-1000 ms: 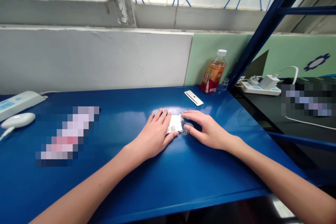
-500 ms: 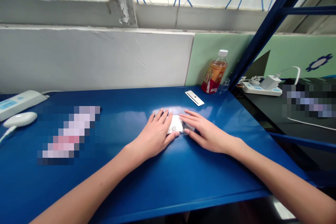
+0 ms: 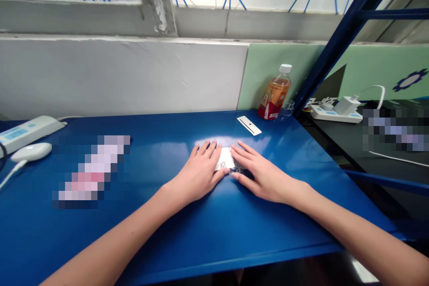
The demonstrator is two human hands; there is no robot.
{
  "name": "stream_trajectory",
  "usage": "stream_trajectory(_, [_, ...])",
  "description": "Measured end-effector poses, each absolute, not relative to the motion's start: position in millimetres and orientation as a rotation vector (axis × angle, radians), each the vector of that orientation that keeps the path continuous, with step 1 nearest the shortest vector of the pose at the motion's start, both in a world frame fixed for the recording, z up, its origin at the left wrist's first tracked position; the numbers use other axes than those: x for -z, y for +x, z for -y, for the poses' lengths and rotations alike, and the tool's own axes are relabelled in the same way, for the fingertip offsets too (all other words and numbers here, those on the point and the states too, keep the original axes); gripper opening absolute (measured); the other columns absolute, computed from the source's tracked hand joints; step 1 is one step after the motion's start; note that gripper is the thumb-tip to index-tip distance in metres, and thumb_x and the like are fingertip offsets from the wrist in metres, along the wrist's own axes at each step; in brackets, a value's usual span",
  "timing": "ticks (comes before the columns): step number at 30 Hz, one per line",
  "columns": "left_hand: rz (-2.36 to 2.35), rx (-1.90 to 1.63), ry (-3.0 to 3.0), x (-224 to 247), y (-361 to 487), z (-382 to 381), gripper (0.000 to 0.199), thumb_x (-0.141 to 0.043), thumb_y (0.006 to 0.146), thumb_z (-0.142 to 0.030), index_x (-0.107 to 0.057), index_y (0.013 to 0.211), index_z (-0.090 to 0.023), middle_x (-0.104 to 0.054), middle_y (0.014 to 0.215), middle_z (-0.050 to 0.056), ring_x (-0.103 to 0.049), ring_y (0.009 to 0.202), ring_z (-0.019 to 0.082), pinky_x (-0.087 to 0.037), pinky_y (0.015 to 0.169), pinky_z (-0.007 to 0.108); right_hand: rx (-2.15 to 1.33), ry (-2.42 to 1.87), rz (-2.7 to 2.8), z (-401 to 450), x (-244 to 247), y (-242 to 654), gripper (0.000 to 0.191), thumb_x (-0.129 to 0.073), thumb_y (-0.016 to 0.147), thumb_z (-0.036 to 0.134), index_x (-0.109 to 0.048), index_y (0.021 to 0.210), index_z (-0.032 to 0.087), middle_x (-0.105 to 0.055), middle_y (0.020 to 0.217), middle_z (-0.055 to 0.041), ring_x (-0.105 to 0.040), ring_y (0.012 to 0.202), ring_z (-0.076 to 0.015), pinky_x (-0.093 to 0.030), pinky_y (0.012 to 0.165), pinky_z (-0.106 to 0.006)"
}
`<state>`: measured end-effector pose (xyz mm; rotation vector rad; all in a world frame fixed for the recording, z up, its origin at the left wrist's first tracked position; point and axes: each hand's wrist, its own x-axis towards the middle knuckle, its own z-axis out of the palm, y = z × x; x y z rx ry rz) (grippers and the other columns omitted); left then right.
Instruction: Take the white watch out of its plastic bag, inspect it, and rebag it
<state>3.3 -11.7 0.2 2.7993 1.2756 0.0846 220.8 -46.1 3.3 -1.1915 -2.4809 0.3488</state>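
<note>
My left hand (image 3: 201, 170) lies flat on the blue tabletop (image 3: 161, 237), fingers stretched out and spread. Its thumb and fingers rest on the left part of a small white card-like piece (image 3: 225, 158) that seems to sit in a clear plastic bag. Over the right end of the same piece, my right hand (image 3: 263, 170) has its fingers extended, the thumb apart from them and touching near the lower edge. Crinkled clear plastic (image 3: 238, 169) shows between the right thumb and fingers. The hands cover both ends of the piece.
Beyond my hands lies a white slotted strip (image 3: 249, 125). A bottle (image 3: 275, 93) with a white cap stands by the green panel. At the left are a power strip (image 3: 31, 133), a white oval device (image 3: 31, 152) and a pixelated object (image 3: 94, 170). A blue post (image 3: 335, 49) rises at the right.
My right hand has shifted slightly, its thumb a little lower and its fingers further over the white piece. The left hand stays in place. The view has moved slightly.
</note>
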Motion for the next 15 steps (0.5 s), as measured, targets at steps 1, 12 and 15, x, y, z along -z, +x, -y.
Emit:
stream_trajectory(1, [-1.279, -0.081, 2.800, -1, 4, 12, 0.065, -0.034, 0.103, -0.050, -0.033, 0.151, -0.007, -0.032, 0.156, 0.020, -0.025, 0.146, 0.036, -0.025, 0.115, 0.055, -0.342, -1.180, 2.483, 46, -4, 221, 0.058, -0.047, 0.098, 0.039, -0.044, 0.145, 0.004, -0.044, 0.150, -0.0208, -0.023, 0.147, -0.0361, -0.036, 0.114, -0.056])
stream_trajectory(12, [-1.269, -0.113, 2.772, -1, 4, 12, 0.068, -0.039, 0.100, -0.054, -0.035, 0.149, -0.008, -0.034, 0.155, 0.021, -0.026, 0.145, 0.038, -0.025, 0.114, 0.057, -0.365, -1.180, 2.372, 34, 1, 226, 0.045, -0.046, 0.099, 0.037, -0.059, 0.135, 0.013, -0.050, 0.147, -0.0176, -0.032, 0.145, -0.0331, -0.036, 0.114, -0.055])
stream_trajectory(15, [-1.279, -0.113, 2.743, -1, 4, 12, 0.066, -0.039, 0.101, -0.052, -0.034, 0.149, -0.007, -0.033, 0.155, 0.021, -0.025, 0.146, 0.038, -0.024, 0.115, 0.056, -0.286, -1.189, 2.360, 26, 1, 236, 0.038, -0.044, 0.100, 0.031, -0.064, 0.129, 0.017, -0.051, 0.145, -0.0161, -0.041, 0.140, -0.0310, -0.039, 0.112, -0.053])
